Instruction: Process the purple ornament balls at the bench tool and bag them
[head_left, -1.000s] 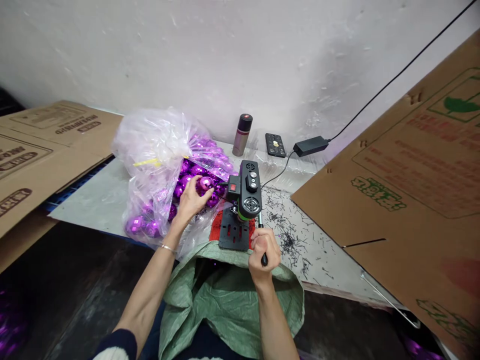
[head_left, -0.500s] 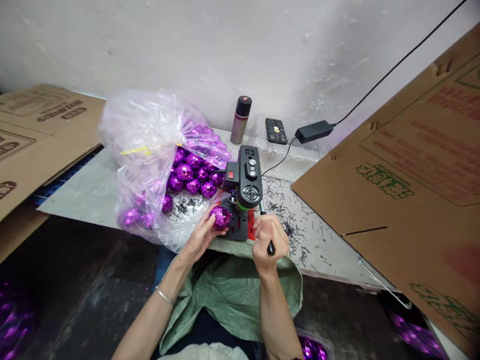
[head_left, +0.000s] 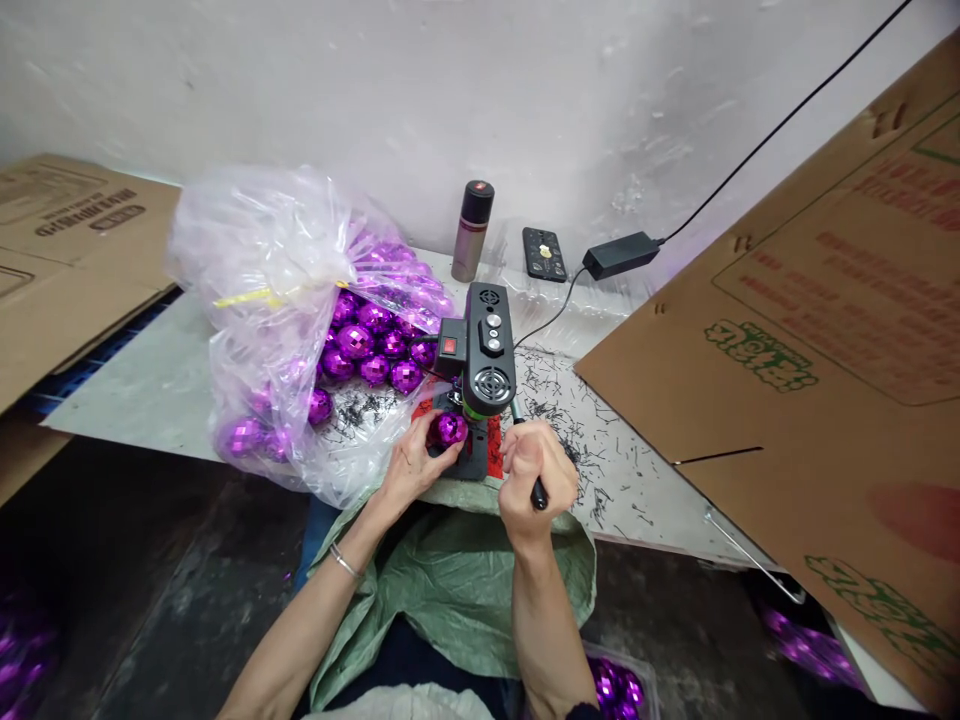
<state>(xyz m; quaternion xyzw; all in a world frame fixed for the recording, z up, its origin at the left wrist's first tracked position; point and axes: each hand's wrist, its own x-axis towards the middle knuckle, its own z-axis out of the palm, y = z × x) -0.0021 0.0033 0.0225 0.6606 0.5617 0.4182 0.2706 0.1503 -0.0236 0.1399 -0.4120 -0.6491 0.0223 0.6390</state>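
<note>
while the press (head_left: 491, 335) is taken as the clock's centre, with the wall (head_left: 300, 90) at twelve, one purple ball (head_left: 452, 428) is found at seven o'clock, over the base plate (head_left: 471, 466). it is pinched there in the grip of the left hand (head_left: 414, 462), between thumb and fingers. at five o'clock the black handle (head_left: 539, 494) is clenched in the right hand (head_left: 535, 462). whether the ball is seated against the press cannot be told, so this piece is judged to be partway through. plenty seems to be left: loose balls (head_left: 355, 341) are heaped at nine o'clock, beside the clear bag (head_left: 240, 215), in which more are held. black slivers (head_left: 551, 385) are strewn over the bench (head_left: 150, 375) at four o'clock. other balls are kept in a clear tub (head_left: 651, 680) lower down, at five o'clock; whether they are finished is not shown. inside the green sack (head_left: 450, 600), at six o'clock, little can be made out.
</note>
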